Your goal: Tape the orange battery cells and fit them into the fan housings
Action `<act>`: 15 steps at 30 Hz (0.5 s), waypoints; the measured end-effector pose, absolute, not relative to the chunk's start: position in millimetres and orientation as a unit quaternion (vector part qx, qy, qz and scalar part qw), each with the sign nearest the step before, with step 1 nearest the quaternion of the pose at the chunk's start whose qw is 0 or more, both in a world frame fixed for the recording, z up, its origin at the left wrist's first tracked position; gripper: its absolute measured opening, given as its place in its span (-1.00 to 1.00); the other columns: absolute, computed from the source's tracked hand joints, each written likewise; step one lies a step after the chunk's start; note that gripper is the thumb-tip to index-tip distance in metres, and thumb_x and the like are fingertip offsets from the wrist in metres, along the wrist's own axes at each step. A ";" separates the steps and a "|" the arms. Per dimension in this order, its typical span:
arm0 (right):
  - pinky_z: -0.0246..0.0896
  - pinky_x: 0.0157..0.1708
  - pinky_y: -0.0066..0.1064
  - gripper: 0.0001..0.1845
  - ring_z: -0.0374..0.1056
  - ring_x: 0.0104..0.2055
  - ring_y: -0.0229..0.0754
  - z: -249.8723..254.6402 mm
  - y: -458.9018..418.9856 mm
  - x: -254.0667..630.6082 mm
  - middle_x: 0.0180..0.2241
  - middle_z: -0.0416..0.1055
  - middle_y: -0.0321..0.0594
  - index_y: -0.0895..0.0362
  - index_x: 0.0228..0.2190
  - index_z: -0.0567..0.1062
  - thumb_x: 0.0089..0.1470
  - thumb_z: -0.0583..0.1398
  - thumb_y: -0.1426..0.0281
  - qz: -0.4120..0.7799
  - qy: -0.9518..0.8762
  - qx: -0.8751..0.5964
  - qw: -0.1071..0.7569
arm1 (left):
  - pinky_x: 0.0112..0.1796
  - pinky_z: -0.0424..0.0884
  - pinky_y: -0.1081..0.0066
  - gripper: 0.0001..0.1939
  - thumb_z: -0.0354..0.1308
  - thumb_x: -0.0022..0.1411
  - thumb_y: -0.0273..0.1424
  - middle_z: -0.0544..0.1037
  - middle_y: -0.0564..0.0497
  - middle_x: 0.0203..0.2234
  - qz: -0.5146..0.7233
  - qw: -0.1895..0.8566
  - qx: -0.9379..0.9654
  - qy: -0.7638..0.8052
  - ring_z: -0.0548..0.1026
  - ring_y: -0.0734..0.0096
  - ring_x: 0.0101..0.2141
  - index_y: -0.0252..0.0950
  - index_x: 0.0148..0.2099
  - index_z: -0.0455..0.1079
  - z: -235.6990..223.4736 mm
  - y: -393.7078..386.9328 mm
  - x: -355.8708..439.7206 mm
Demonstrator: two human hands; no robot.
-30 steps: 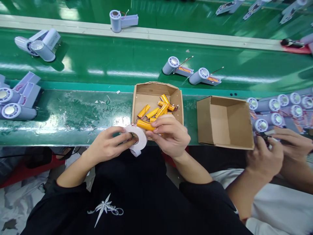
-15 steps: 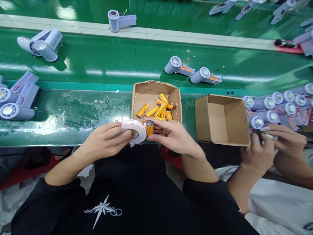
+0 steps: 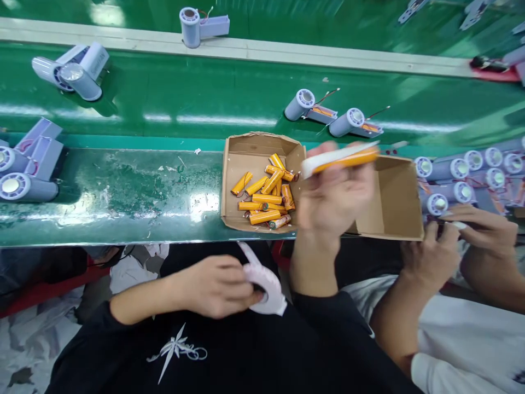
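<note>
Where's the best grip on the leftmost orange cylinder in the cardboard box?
Probably across the middle of the leftmost orange cylinder, pinching its long sides from above: the box is open-topped, and the cylinder lies slanted on its side, with bare box floor to its left.

I can't make out one whole word from here. Pale lettering runs along the grey housing at the upper left, ending in what looks like "AN"; the rest is too blurred. Any print on the yellow batteries is too small to read. The black shirt wears a white star emblem with curling strokes I can't read; the white shirt's dark print is cut off.
</note>
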State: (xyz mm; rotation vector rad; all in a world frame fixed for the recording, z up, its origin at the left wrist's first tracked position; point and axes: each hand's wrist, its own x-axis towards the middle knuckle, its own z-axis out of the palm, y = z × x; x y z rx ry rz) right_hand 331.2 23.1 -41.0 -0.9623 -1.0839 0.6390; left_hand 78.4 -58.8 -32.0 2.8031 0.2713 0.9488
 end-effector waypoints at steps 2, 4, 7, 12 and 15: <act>0.68 0.06 -0.08 -0.44 0.65 0.13 0.05 -37.0 40.5 357.5 0.12 0.63 -0.10 -0.09 0.24 0.46 0.35 0.35 0.00 0.271 -0.505 -0.421 0.703 | 0.02 0.52 0.34 -0.85 0.29 0.48 -0.48 0.69 0.08 -0.21 0.321 0.094 0.931 0.147 0.51 0.38 -0.20 -0.18 0.01 0.64 -41.7 -60.5 55.0; 0.69 0.06 -0.10 -0.37 0.68 0.09 0.01 -39.0 46.3 367.6 0.08 0.65 -0.15 -0.14 0.27 0.42 0.29 0.42 0.05 0.316 -0.522 -0.405 0.681 | 0.12 0.49 0.21 -0.73 0.24 0.45 -0.58 0.72 0.00 -0.15 0.311 0.046 0.897 0.311 0.54 0.28 -0.10 -0.21 0.09 0.62 -55.9 -49.8 17.5; 0.71 -0.01 -0.14 -0.28 0.73 -0.08 -0.03 -50.9 37.5 353.7 -0.07 0.72 -0.21 -0.10 0.25 0.40 0.18 0.51 0.12 0.422 -0.516 -0.387 0.637 | 0.18 0.46 -0.03 -0.58 0.24 0.43 -0.54 0.73 -0.13 -0.04 0.242 0.010 0.863 0.443 0.51 0.03 0.10 -0.18 0.27 0.55 -72.4 -24.9 -42.0; 0.72 -0.05 -0.07 -0.42 0.75 -0.12 0.02 -63.3 23.6 332.4 -0.18 0.76 -0.28 -0.10 0.01 0.37 0.13 0.56 0.27 0.503 -0.467 -0.345 0.641 | 0.27 0.41 -0.06 -0.55 0.26 0.50 -0.15 0.68 -0.15 0.12 0.198 0.085 0.847 0.486 0.38 -0.05 0.27 -0.19 0.32 0.53 -64.4 16.2 -84.3; 0.73 -0.06 -0.01 -0.32 0.75 -0.11 0.06 -61.1 23.5 335.0 -0.18 0.77 -0.32 -0.14 -0.05 0.28 0.05 0.60 0.29 0.510 -0.444 -0.326 0.661 | 0.30 0.39 -0.01 -0.50 0.17 0.52 -0.05 0.68 -0.16 0.11 0.190 0.093 0.814 0.541 0.48 0.00 0.19 -0.24 0.30 0.54 -53.2 76.1 -86.4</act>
